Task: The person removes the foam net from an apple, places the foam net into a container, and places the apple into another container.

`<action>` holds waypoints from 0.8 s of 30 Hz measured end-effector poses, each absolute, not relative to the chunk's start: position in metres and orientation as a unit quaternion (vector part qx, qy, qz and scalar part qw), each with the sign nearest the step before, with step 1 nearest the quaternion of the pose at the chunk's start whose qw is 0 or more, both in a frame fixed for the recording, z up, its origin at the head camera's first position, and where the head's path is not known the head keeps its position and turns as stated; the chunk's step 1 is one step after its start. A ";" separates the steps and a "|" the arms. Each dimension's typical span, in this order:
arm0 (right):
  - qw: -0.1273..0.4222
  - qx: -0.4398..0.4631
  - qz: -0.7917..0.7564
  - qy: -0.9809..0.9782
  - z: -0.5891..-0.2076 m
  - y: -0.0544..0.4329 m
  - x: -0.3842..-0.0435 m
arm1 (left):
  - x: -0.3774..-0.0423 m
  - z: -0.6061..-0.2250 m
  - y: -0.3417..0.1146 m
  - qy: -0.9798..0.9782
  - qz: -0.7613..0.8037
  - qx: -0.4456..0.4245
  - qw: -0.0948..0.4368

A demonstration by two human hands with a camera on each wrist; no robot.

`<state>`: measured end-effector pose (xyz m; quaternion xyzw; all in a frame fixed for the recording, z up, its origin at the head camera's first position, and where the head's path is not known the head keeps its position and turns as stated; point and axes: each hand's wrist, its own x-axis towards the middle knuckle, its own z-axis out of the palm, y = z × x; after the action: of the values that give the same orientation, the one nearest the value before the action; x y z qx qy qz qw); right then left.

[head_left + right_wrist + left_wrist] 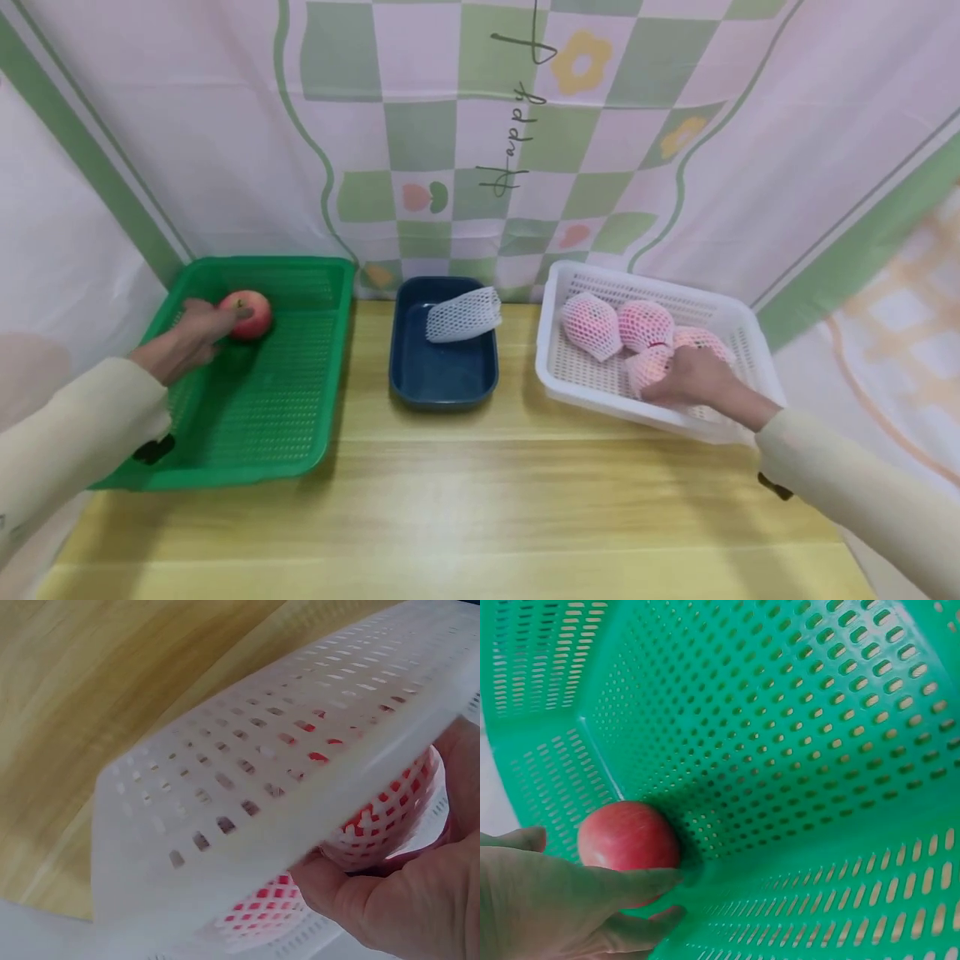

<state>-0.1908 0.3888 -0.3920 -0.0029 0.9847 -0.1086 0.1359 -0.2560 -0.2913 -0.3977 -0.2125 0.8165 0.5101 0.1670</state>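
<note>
A red apple [253, 315] lies in the far left part of a green basket [296, 467]. My left hand [201, 332] is at the apple, its fingers nearly straight along the near side; in the left wrist view the apple [630, 836] shows beyond the thumb and fingers. On the right, a white basket [592, 404] holds several red apples [588, 321] wrapped in foam nets. My right hand [693, 379] reaches in and grips one net-wrapped apple [648, 367]. In the right wrist view the thumb presses this apple [382, 825] near the basket wall, and the other fingers are partly hidden.
Between the baskets stands a dark blue tray [442, 392] with an empty white foam net [461, 317] in it. All three containers stand on a wooden table [480, 508]. A checked curtain [495, 125] hangs close behind them.
</note>
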 end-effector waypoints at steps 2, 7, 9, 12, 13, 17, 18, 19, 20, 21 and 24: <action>0.126 -0.010 -0.112 0.986 -0.386 0.388 -0.190 | -0.251 -0.394 -0.292 0.825 0.509 -0.186 0.162; 0.107 -0.029 -0.117 0.987 -0.368 0.381 -0.189 | -0.242 -0.386 -0.291 0.824 0.522 -0.148 0.162; 0.111 -0.031 -0.120 0.986 -0.361 0.376 -0.188 | -0.239 -0.385 -0.291 0.824 0.523 -0.145 0.161; 0.118 -0.029 -0.118 0.986 -0.351 0.372 -0.187 | -0.237 -0.385 -0.289 0.837 0.506 -0.147 0.151; 0.118 -0.028 -0.117 0.986 -0.348 0.370 -0.187 | -0.236 -0.384 -0.287 0.844 0.495 -0.149 0.142; 0.108 -0.034 -0.107 0.988 -0.336 0.363 -0.186 | -0.233 -0.381 -0.278 0.872 0.455 -0.150 0.105; 0.103 -0.040 -0.106 0.988 -0.333 0.361 -0.186 | -0.232 -0.380 -0.276 0.876 0.450 -0.147 0.096; 0.097 -0.046 -0.105 0.989 -0.331 0.359 -0.185 | -0.230 -0.379 -0.273 0.877 0.450 -0.140 0.088; 0.092 -0.051 -0.104 0.989 -0.328 0.357 -0.185 | -0.229 -0.378 -0.270 0.879 0.451 -0.133 0.082; 0.088 -0.056 -0.104 0.989 -0.326 0.354 -0.185 | -0.228 -0.377 -0.267 0.879 0.454 -0.124 0.079; 0.081 -0.067 -0.105 0.989 -0.320 0.344 -0.184 | -0.224 -0.373 -0.260 0.881 0.458 -0.095 0.073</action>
<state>-0.1836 0.3444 -0.3203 -0.0673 0.9889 -0.1048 0.0809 -0.2237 -0.2595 -0.3734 -0.0948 0.8808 0.4581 0.0733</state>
